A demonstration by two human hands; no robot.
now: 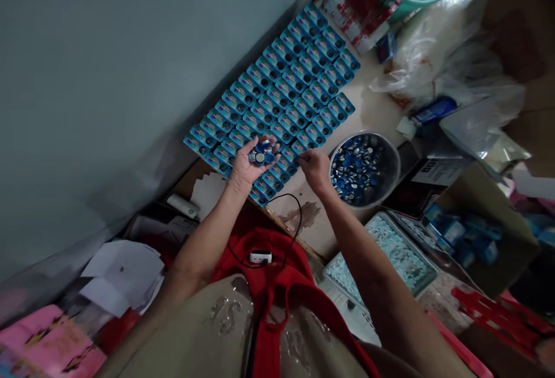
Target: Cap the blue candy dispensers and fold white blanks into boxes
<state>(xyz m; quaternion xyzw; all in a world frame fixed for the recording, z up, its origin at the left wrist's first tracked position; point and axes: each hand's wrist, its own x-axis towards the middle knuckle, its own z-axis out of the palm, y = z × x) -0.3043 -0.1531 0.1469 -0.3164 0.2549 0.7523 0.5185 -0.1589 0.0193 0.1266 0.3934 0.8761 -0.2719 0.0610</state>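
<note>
My left hand (247,165), palm up with fingers curled, cradles several small round blue-and-silver caps (260,157). It hovers over the lower part of a slanted array of small blue printed packs (277,89), each with a dark round spot at one end. Just right of it, my right hand (315,167) is closed in a pinch at the right edge of the array. Whatever its fingertips hold, if anything, is too small to make out. A round tub (396,161) heaped with loose blue and silver caps stands to the right of that hand.
A grey wall (108,66) borders the packs on the left. Beyond the tub lie clear plastic bags (437,48) and a blue bottle (435,111). Nearer me on the right are a tray (427,277) of pale blue pieces and an open cardboard box (498,193). A black cable (300,216) loops over the table edge.
</note>
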